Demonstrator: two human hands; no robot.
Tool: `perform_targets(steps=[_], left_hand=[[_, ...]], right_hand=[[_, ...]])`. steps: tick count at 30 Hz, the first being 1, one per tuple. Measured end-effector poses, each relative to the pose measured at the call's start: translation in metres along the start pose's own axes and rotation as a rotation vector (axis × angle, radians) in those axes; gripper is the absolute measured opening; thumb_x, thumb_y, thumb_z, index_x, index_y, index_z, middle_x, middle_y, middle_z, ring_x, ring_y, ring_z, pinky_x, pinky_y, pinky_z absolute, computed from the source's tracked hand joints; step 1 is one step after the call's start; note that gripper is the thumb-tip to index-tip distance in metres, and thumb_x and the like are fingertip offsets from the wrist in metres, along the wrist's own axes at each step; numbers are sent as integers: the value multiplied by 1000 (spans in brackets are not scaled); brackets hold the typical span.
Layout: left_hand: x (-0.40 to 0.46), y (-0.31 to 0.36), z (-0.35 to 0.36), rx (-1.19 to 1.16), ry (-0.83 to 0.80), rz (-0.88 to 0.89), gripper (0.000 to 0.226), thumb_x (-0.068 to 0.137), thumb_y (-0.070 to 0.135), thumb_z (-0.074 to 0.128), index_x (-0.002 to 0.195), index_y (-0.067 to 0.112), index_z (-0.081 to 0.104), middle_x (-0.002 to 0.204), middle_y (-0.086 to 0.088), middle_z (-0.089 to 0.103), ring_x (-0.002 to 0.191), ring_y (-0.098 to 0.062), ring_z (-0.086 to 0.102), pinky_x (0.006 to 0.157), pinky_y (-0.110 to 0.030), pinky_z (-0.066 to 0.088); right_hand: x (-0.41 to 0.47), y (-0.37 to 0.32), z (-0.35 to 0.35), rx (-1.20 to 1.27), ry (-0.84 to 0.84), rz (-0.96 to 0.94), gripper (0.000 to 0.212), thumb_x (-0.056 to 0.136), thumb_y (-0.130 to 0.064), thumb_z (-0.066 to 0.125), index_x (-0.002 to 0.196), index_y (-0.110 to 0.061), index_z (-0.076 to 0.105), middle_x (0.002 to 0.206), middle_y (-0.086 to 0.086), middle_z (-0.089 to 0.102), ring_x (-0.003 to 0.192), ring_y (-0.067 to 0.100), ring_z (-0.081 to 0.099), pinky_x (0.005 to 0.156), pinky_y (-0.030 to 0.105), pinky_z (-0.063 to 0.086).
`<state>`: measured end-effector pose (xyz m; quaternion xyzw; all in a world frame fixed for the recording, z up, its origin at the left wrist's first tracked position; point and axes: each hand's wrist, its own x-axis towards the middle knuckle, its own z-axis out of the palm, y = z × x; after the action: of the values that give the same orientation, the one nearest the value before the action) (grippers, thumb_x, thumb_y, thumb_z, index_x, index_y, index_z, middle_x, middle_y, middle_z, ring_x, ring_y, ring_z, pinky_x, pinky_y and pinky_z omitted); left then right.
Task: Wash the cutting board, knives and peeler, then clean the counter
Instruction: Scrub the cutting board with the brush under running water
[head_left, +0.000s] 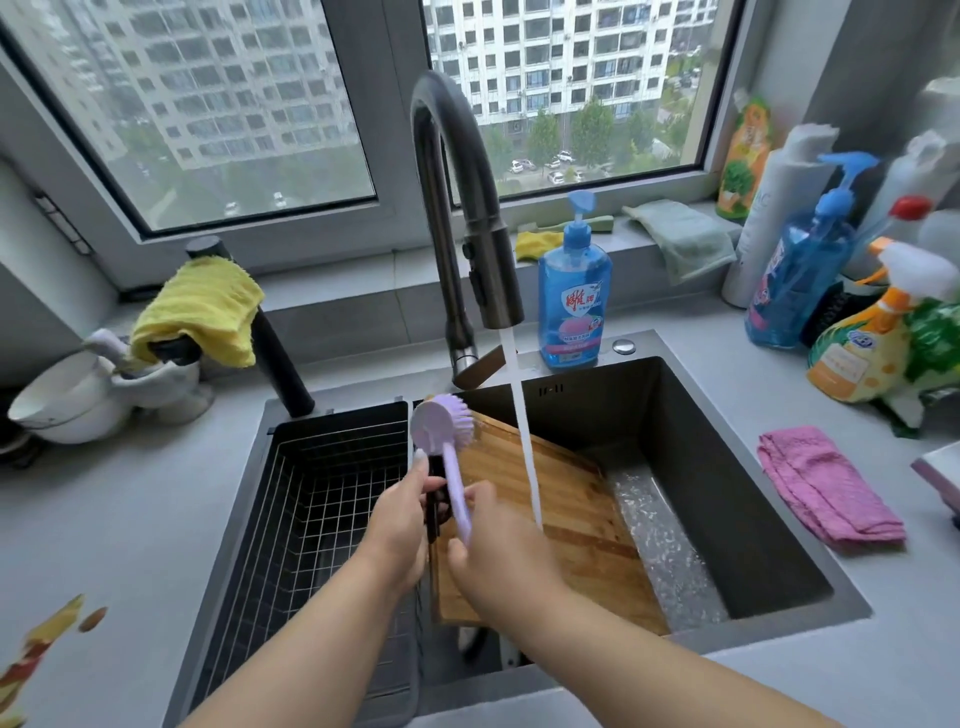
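Partly hidden dark handle (435, 501) in left grip (400, 525); right grip (488, 540) holds brush (448, 441).

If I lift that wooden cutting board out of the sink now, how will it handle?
The cutting board is probably slippery: tap water is running onto it. It looks stiff and likely heavy for one hand. Leaning tilted in the sink, it may slide when nudged.
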<state>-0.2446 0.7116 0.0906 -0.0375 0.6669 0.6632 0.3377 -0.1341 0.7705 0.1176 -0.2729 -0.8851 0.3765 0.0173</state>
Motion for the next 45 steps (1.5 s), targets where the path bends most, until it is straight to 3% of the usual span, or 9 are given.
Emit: perform_targets(steps=[5, 10, 15, 18, 24, 32, 37, 40, 45], left_hand=[[8, -3, -5, 65, 8, -33, 26, 99, 17, 50, 75, 7, 53, 60, -7, 52, 45, -15, 51, 42, -20, 40], [18, -9, -23, 33, 59, -81, 32, 100, 15, 43, 70, 6, 49, 80, -17, 53, 66, -24, 52, 59, -30, 42], [14, -13, -37, 42, 48, -81, 33, 102, 17, 40, 72, 7, 45, 98, -22, 60, 85, -29, 60, 75, -39, 48], [16, -15, -41, 19, 28, -72, 32, 103, 17, 38, 73, 7, 44, 99, -24, 62, 86, -29, 63, 85, -45, 50], [23, -17, -42, -72, 23, -86, 33, 103, 15, 36, 71, 10, 41, 98, -26, 59, 84, -32, 65, 77, -41, 50], [23, -8, -28, -147, -32, -91, 34, 104, 20, 35, 71, 11, 39, 98, -25, 62, 82, -32, 65, 70, -38, 51], [26, -7, -27, -135, -44, -79, 31, 102, 17, 36, 73, 11, 41, 107, -28, 58, 82, -32, 66, 73, -39, 51], [29, -8, -28, -131, -42, -77, 31, 102, 20, 37, 73, 11, 43, 110, -30, 59, 83, -32, 67, 66, -37, 53], [30, -8, -28, -120, -48, -82, 32, 103, 23, 39, 73, 11, 43, 106, -28, 59, 83, -33, 68, 70, -37, 53]], right_hand=[[0, -13, 5, -137, -47, -160, 32, 92, -35, 51, 120, -18, 51, 114, 3, 60, 103, 26, 59, 76, 34, 43], [7, -17, -37, -51, 428, -288, 15, 91, -37, 55, 86, -23, 51, 81, -9, 51, 73, 9, 48, 62, 22, 40], [51, -38, -108, 139, 732, -253, 30, 92, -42, 56, 106, -21, 39, 97, -3, 46, 91, 16, 49, 82, 32, 45], [81, -59, -135, 123, 622, -227, 52, 91, -53, 52, 123, -13, 44, 113, 6, 51, 107, 21, 49, 95, 38, 42], [100, -68, -138, 257, 462, -302, 39, 94, -46, 53, 110, -11, 46, 92, 3, 53, 86, 21, 53, 73, 33, 44], [90, -37, -108, 263, 325, -273, 37, 94, -52, 49, 111, -20, 39, 108, 12, 54, 101, 28, 54, 85, 43, 49], [76, -30, -92, 381, 225, -280, 23, 99, -37, 44, 111, -19, 34, 92, -5, 47, 82, 6, 48, 61, 6, 41], [75, -32, -89, 430, 192, -282, 27, 99, -34, 46, 117, -15, 37, 99, -1, 48, 83, 2, 47, 58, -1, 39], [82, -33, -90, 415, 186, -271, 33, 96, -36, 55, 119, -17, 42, 114, 6, 56, 104, 21, 56, 76, 23, 47]])
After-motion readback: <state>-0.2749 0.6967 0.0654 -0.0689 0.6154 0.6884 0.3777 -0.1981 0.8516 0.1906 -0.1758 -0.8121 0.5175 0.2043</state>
